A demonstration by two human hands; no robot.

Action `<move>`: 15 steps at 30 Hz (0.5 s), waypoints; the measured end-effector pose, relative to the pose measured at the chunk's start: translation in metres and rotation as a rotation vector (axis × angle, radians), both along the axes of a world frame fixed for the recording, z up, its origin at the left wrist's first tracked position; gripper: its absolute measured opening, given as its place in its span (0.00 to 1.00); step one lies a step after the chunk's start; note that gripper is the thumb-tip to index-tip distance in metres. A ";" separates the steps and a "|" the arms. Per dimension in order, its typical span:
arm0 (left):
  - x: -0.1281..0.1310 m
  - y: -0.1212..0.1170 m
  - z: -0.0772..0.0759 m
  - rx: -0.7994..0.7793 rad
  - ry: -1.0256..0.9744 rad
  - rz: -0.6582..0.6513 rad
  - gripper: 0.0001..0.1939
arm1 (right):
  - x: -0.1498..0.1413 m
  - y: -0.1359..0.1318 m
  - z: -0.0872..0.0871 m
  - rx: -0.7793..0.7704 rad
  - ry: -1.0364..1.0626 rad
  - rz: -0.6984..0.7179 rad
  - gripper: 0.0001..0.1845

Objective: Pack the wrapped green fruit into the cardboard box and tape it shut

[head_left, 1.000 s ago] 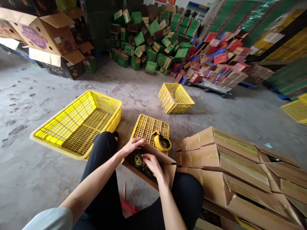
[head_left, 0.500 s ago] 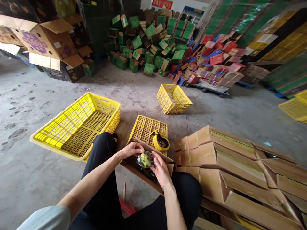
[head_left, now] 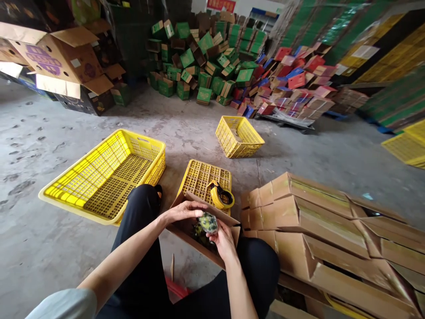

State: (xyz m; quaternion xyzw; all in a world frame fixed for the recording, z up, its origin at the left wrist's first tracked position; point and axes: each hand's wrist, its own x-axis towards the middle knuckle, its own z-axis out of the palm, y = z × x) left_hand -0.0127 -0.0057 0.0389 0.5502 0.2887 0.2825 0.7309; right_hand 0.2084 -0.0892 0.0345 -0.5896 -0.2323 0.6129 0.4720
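A green-yellow fruit in clear plastic film (head_left: 208, 222) is held above an open cardboard box (head_left: 195, 253) at my lap. My right hand (head_left: 224, 241) grips its lower right side, with the fingers partly beneath it. From the upper left, my left hand (head_left: 182, 211) presses its thumb and fingers against the fruit's top. More dark-and-green wrapped pieces show inside the box, partly hidden by my hands. Just beyond the box, a yellow tape dispenser (head_left: 219, 196) lies on an upturned yellow crate (head_left: 203, 176).
To the left stands a large yellow crate (head_left: 106, 177); a smaller yellow crate (head_left: 239, 138) is farther ahead. Stacked cardboard boxes (head_left: 318, 226) crowd my right side. Piles of green boxes (head_left: 206, 66) and red and blue boxes (head_left: 295, 82) fill the background.
The wrapped fruit has shifted slightly right and turned in my hands. My left hand has moved right, its fingers now stretched over the top. More of the box's contents shows.
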 end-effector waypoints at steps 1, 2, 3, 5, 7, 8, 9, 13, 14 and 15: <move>0.001 0.000 -0.001 0.034 0.001 -0.002 0.37 | -0.001 0.000 0.000 -0.003 -0.015 0.002 0.28; 0.002 0.000 -0.002 0.061 0.014 0.008 0.35 | -0.002 -0.001 -0.001 -0.008 -0.034 0.007 0.29; 0.003 0.000 -0.004 0.079 0.036 0.025 0.33 | -0.003 -0.001 -0.001 -0.014 -0.058 0.017 0.31; 0.004 0.001 -0.007 0.093 0.081 0.062 0.31 | -0.004 -0.001 -0.002 -0.028 -0.111 0.045 0.33; 0.004 0.002 -0.009 0.104 0.105 0.085 0.31 | -0.003 -0.001 -0.004 -0.031 -0.167 0.082 0.34; 0.004 0.003 -0.010 0.111 0.113 0.092 0.31 | -0.002 0.000 -0.005 -0.022 -0.214 0.103 0.34; 0.004 0.003 -0.010 0.119 0.124 0.100 0.30 | 0.000 0.001 -0.007 -0.008 -0.275 0.121 0.34; 0.000 0.005 -0.009 0.149 0.193 0.149 0.28 | 0.012 0.007 -0.011 0.053 -0.514 0.162 0.31; -0.001 0.005 -0.008 0.158 0.214 0.162 0.28 | 0.016 0.010 -0.011 0.062 -0.559 0.171 0.29; -0.002 0.005 -0.007 0.167 0.234 0.172 0.27 | 0.020 0.012 -0.010 0.067 -0.604 0.188 0.27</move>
